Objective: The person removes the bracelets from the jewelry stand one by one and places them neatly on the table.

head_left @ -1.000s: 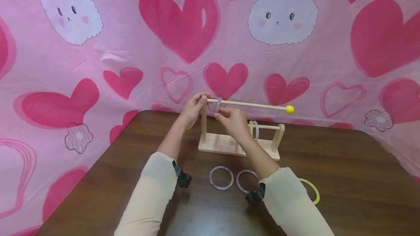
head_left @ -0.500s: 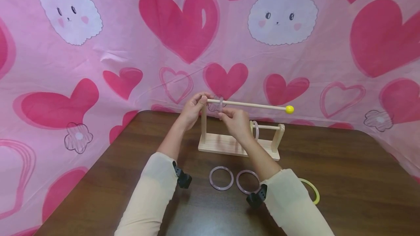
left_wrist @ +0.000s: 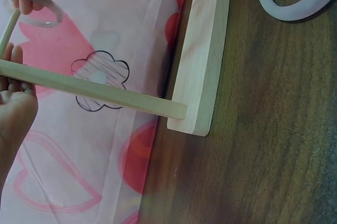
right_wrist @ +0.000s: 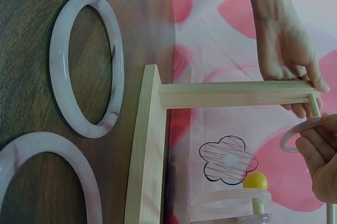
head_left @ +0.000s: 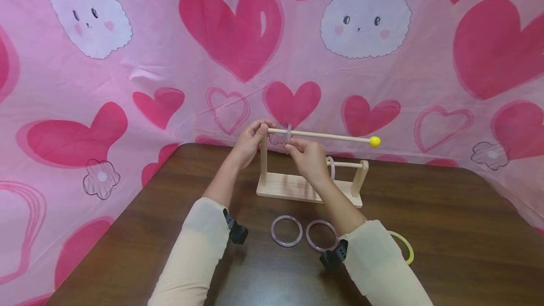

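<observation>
My left hand (head_left: 248, 144) grips the top of the tall post (head_left: 264, 159) of a wooden bangle stand, at the near end of its upper rod (head_left: 331, 135). Between thumb and fingers, my right hand (head_left: 309, 158) pinches a translucent pale purple bangle (head_left: 289, 132), which encircles that rod near the post. In the right wrist view the held bangle (right_wrist: 287, 138) is partly hidden by the right fingers. A yellow ball (head_left: 374, 141) caps the rod's far right end. Another pale bangle (head_left: 333, 170) hangs on the lower rod (head_left: 350, 165), behind the right hand.
Two purple bangles lie flat on the brown table (head_left: 161, 230) before the stand's base (head_left: 282, 188): a left one (head_left: 273, 235) and a right one (head_left: 308, 235). A yellow-green bangle (head_left: 410, 250) lies partly under the right sleeve. A pink heart-patterned cloth (head_left: 238, 22) hangs behind.
The right hand and its bangle have slid a little to the right along the upper rod, away from the post. My left hand has stayed on the post.
</observation>
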`<move>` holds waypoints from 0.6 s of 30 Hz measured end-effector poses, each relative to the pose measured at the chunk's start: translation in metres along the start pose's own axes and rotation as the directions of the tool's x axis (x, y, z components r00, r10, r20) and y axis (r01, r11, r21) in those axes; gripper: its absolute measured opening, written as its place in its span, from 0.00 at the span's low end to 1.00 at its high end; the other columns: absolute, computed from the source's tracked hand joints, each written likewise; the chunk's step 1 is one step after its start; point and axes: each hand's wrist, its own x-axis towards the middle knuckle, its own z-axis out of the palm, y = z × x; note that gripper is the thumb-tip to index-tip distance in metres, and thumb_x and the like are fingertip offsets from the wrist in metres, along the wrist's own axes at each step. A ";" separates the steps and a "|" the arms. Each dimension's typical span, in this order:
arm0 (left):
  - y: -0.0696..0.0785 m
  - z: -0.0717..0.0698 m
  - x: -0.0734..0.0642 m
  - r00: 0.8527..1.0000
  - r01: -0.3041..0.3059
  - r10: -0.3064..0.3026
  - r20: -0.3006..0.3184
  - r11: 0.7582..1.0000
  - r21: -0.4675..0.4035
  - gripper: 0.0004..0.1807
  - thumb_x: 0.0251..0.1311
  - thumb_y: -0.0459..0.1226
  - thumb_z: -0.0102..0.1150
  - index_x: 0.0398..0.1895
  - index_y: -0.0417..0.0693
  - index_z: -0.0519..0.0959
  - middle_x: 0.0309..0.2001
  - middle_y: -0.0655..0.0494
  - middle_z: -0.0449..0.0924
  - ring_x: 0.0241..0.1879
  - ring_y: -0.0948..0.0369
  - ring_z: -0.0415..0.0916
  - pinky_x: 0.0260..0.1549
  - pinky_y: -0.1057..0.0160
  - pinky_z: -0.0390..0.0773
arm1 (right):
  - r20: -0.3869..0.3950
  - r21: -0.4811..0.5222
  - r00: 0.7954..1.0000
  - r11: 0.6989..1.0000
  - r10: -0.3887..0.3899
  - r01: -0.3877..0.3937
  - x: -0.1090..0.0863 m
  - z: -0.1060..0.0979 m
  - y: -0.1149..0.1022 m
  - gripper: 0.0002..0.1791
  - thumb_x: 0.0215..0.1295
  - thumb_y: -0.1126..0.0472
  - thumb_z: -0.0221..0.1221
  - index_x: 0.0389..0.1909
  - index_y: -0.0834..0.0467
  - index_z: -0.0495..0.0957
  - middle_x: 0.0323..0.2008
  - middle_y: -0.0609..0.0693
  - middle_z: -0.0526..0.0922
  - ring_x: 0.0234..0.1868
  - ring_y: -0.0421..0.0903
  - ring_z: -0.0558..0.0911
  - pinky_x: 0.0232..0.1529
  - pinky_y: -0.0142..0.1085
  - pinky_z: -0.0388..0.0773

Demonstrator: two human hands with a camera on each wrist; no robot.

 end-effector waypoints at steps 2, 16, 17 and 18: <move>0.000 0.000 0.000 1.000 0.002 -0.002 0.004 1.000 0.006 0.12 0.60 0.46 0.50 0.41 0.52 0.73 0.41 0.63 0.76 0.48 0.61 0.68 0.55 0.53 0.59 | -0.009 0.011 1.000 1.000 -0.008 0.009 0.000 -0.001 0.000 0.11 0.58 0.64 0.63 0.40 0.65 0.83 0.35 0.57 0.83 0.39 0.47 0.82 0.37 0.41 0.77; 0.001 0.001 -0.001 1.000 0.002 -0.002 0.003 1.000 0.000 0.11 0.60 0.47 0.49 0.41 0.54 0.73 0.42 0.63 0.75 0.45 0.61 0.68 0.46 0.63 0.64 | -0.032 -0.024 0.999 1.000 0.000 0.000 -0.004 -0.007 0.004 0.11 0.58 0.62 0.63 0.40 0.63 0.83 0.34 0.54 0.84 0.37 0.45 0.82 0.35 0.41 0.75; 0.001 0.001 -0.001 1.000 0.006 -0.006 0.002 1.000 0.002 0.11 0.60 0.47 0.49 0.41 0.53 0.73 0.42 0.63 0.75 0.45 0.61 0.68 0.47 0.63 0.64 | -0.036 -0.030 0.999 1.000 0.002 -0.003 -0.004 -0.007 0.004 0.12 0.58 0.61 0.63 0.40 0.63 0.83 0.34 0.54 0.84 0.38 0.45 0.82 0.35 0.40 0.75; 0.001 0.001 -0.001 1.000 0.009 -0.009 -0.001 1.000 0.002 0.11 0.60 0.47 0.49 0.41 0.53 0.73 0.42 0.62 0.76 0.46 0.60 0.68 0.48 0.61 0.64 | -0.041 -0.030 0.999 1.000 0.006 -0.007 -0.005 -0.008 0.004 0.12 0.58 0.61 0.63 0.40 0.63 0.83 0.34 0.54 0.84 0.37 0.44 0.82 0.35 0.40 0.75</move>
